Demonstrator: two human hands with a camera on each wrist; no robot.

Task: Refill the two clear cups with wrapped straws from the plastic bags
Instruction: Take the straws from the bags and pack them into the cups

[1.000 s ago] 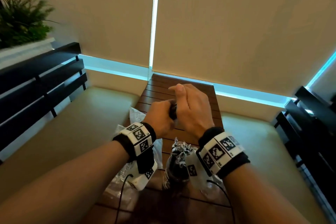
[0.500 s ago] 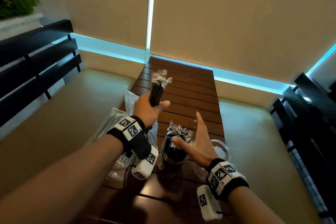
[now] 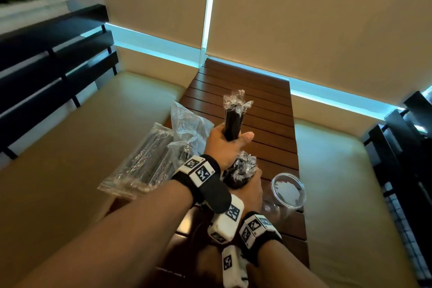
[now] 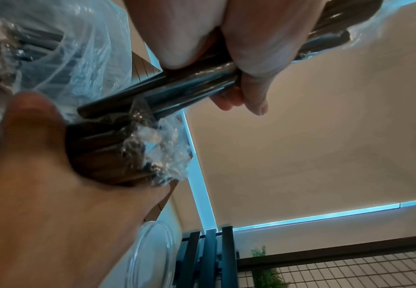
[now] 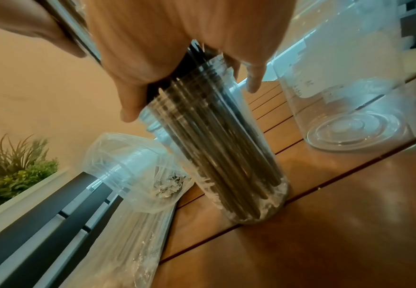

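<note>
Left hand (image 3: 225, 145) curled around a bundle of wrapped straws (image 3: 233, 121), upright above the slatted table (image 3: 264, 110); right hand (image 5: 177, 39) cupped over the straw-filled cup (image 5: 226, 146). Second clear cup (image 3: 288, 190) just beside; plastic bags (image 3: 149, 159) lying left.

slatted wooden table (image 3: 268, 110) | on it: full cup (image 5: 226, 155), empty cup (image 3: 288, 190), plastic bags (image 3: 149, 161)
</note>
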